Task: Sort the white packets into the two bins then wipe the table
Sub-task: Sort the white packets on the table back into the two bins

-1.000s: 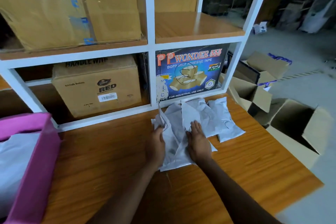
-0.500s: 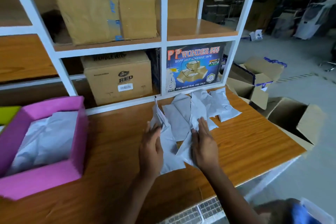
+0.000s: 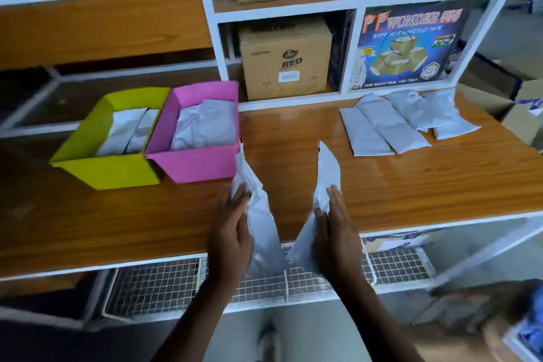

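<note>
Holding one each, going by the head cam: left hand [image 3: 232,232] grips the left packet [image 3: 260,220], right hand [image 3: 338,229] grips the right packet [image 3: 327,173]. Both hang over the near edge of the table [image 3: 411,185], wire shelf [image 3: 152,282] below. —op

Finger state? —desk

Left: fingers lie along the packet's outer face, thumb mostly hidden, so a pinch by my read. Right: fingers straight and together on the outer face, thumb pressing the inner one. Both clamped on plastic. —op

Orientation? —desk

Long axes run up and away from me, bottoms nearly meeting, tips splayed in a V. Palms face each other. —op

What does the drop turn on? —desk

Bins sit ahead and left of both hands. Pink bin [image 3: 191,164] is the nearer; the left packet's tip is just beside its front right corner. Yellow-green bin [image 3: 108,170] touches the pink one on its left. Both hold packets already. I judge the left hand has the short move and the right must cross over. Can't tell which packet goes where. —op

Remaining? —desk

Loose packets [image 3: 382,129] lie flat at far right, overlapping, in front of the tape box [image 3: 408,44]. RED carton [image 3: 285,59] sits behind the pink bin. Sorting looks partway, wipe not begun. —op
</note>
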Tool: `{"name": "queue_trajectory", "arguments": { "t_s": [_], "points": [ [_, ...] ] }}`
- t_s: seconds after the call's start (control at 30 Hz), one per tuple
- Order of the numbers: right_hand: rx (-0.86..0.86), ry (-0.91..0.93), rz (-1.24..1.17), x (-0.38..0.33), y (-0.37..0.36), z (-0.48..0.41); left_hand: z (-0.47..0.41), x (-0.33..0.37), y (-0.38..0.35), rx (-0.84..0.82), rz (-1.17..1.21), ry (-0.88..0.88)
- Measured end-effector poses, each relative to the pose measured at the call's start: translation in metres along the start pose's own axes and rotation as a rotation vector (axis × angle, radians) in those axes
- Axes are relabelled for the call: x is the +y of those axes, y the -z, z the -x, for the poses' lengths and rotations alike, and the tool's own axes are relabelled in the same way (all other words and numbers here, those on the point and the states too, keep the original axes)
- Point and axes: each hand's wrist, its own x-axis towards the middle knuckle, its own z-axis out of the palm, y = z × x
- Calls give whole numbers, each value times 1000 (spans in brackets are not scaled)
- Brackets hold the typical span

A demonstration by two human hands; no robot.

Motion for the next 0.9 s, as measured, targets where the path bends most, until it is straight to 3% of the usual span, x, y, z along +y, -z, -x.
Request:
{"name": "queue_trajectory", "arguments": {
  "t_s": [0.4, 0.7, 0.9],
  "points": [
    [-210, 152, -105, -118, -111, 33, 7, -80, 170, 195, -191, 83],
    [-135, 210, -114, -212, -213, 12, -66, -161, 263, 186, -106, -6],
    [-100, 268, -51, -260, -267, -32, -148, -220, 293, 189, -181, -116]
  ]
}}
